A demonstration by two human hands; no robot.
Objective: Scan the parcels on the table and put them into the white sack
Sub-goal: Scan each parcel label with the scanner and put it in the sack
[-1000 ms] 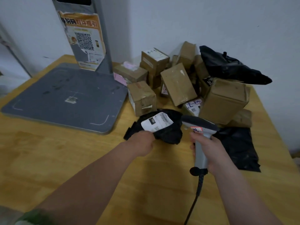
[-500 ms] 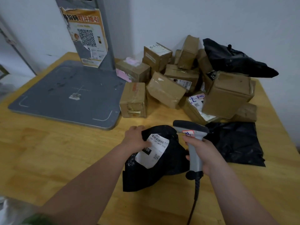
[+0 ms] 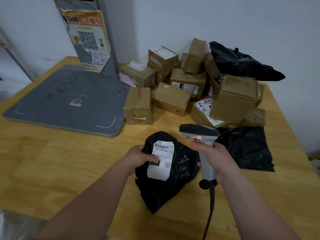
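The wooden counter [image 3: 52, 170] is loaded at its far right with a heap of cardboard boxes [image 3: 173, 99], presumably parcels left waiting to be scanned. A grey plate [image 3: 69, 101] with an upright post is set at the far left. Near the middle, a black bag parcel [image 3: 178, 174] is held tilted so that its white label [image 3: 163, 153] is turned upward for reading. Its left edge is clasped in the grip of the left hand [image 3: 136, 156], with the thumb laid on the label, probably to flatten it. The scanner [image 3: 199, 131] is enclosed at its handle by the grip of the right hand [image 3: 214, 158], its head brought just beside the label. The white sack cannot be made out.
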